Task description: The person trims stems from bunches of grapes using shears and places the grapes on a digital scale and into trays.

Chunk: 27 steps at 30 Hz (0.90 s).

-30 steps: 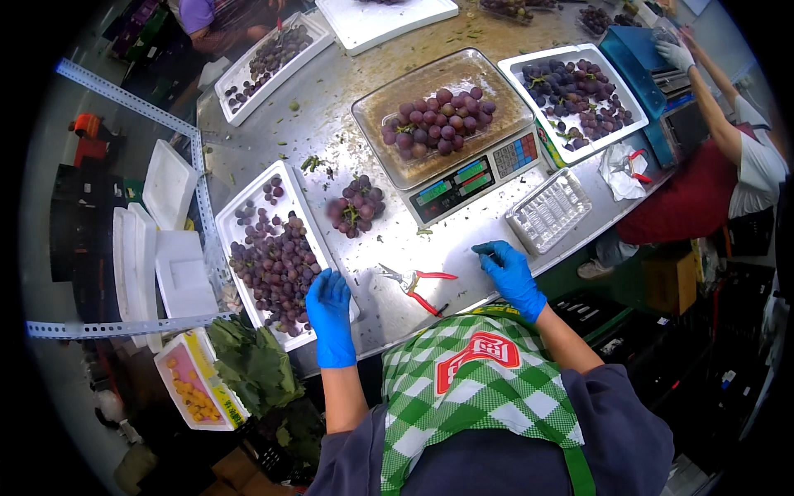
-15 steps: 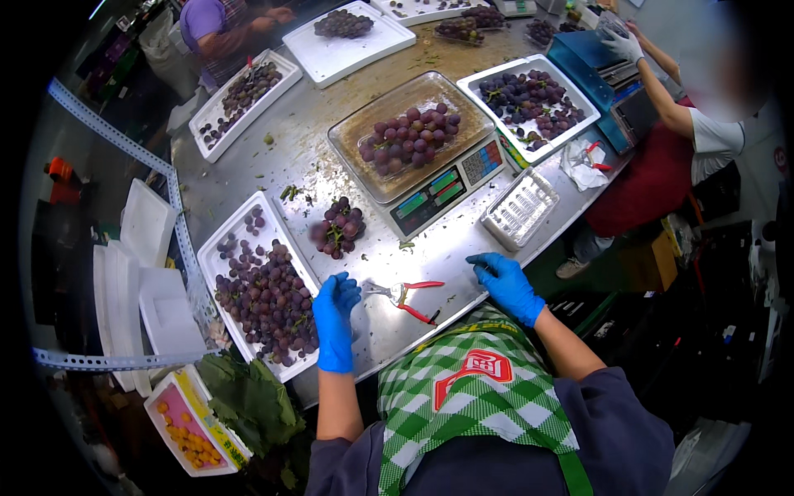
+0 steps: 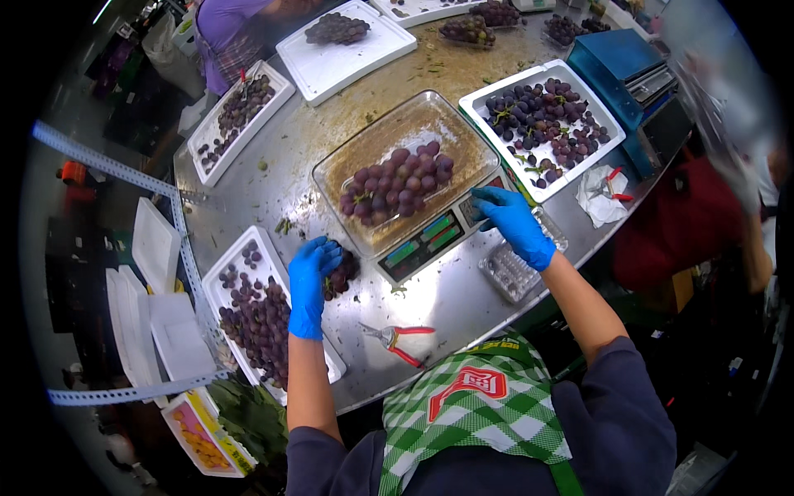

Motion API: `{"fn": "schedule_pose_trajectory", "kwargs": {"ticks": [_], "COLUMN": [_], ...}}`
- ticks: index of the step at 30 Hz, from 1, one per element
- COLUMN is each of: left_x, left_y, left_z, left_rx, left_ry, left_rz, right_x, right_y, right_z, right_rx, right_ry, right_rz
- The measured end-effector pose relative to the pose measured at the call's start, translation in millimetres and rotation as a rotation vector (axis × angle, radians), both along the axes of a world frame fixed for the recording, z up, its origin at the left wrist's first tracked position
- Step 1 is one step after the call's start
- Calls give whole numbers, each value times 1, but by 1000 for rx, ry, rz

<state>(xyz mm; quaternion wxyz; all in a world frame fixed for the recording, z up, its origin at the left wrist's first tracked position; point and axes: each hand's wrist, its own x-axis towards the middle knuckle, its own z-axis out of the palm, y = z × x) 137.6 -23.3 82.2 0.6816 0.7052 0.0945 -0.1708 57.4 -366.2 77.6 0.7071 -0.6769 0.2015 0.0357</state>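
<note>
My left hand (image 3: 313,281), in a blue glove, is at a small bunch of dark grapes (image 3: 341,277) on the metal table. Its bent fingers reach over the bunch and hide part of it; a firm grip does not show. Over the right end of the scale's key panel hangs my right hand (image 3: 514,225), also gloved, fingers apart and holding nothing. A bunch of reddish-purple grapes (image 3: 401,183) sits on the pan of the weighing scale (image 3: 339,161). Beneath my right wrist lie clear plastic boxes (image 3: 506,273). Red-handled pruning shears (image 3: 393,337) rest near the table's front edge.
White foam trays of grapes stand at the left (image 3: 219,285), far left (image 3: 203,165) and right (image 3: 542,192). A foam lid (image 3: 331,70) bears another bunch. More red-handled shears (image 3: 616,192) lie on white paper. Co-workers stand at the far left and right.
My left hand has moved forward from beside the shears to the small bunch. My right hand has gone forward from the table edge to the scale's panel. The view has shifted slightly.
</note>
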Motion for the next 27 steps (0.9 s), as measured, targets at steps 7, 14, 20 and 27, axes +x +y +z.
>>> {"fn": "schedule_pose_trajectory", "kwargs": {"ticks": [7,14,20,27], "left_x": [30,44,49,48], "left_y": [-27,-46,-55,-48], "left_z": [-5,0,5,-9], "left_rx": [139,264,161,73], "left_ry": [150,216,274,276], "left_rz": [63,-24,-104,-112], "right_x": [59,84,92,89], "right_y": [-9,-17,-15,-8], "right_z": [-8,-17,-7,-18], "right_rx": [178,265,276,334], "right_ry": [124,209,255,242], "right_rz": [101,316,347,235]}}
